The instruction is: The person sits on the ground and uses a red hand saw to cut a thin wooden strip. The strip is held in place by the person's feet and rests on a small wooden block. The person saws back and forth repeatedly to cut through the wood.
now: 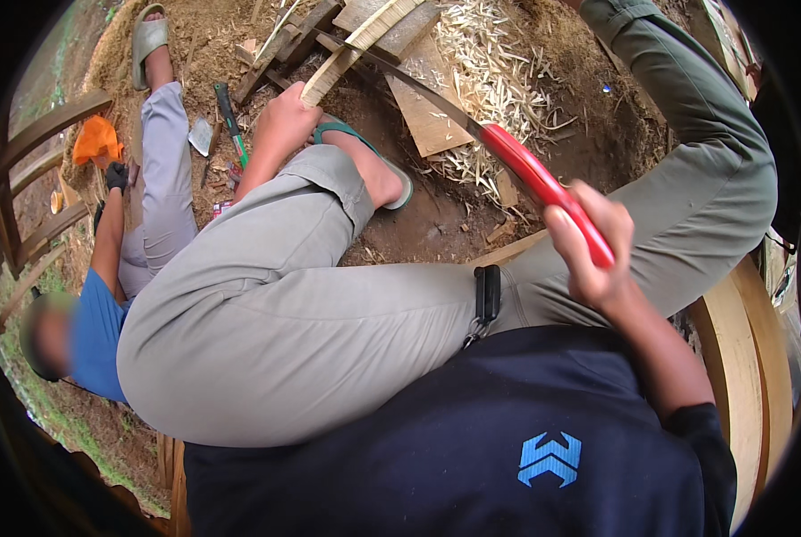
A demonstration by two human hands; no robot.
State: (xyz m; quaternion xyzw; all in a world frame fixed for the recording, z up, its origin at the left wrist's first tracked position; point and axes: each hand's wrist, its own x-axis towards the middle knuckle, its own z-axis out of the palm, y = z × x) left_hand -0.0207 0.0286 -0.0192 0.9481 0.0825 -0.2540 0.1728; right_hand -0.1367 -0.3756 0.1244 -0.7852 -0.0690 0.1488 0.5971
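Note:
My right hand (593, 237) is closed around the red handle of a hand saw (543, 183). The saw's long dark blade (418, 88) slants up to the left and crosses a pale, slightly curved strip of wood (351, 54). Near the strip's lower end, my left hand (286, 116) grips it beside my sandalled foot. Dark wooden pieces (302, 31) and a grey plank (405, 31) lie under or against the strip; the exact contact cannot be made out.
Wood shavings (485, 76) cover the ground around a flat board (432, 121). A green-and-black handled tool (230, 121) lies left of my left arm. Another person in a blue shirt (96, 331) sits at the left, a gloved hand near an orange cloth (98, 140). A wooden beam (731, 358) curves at right.

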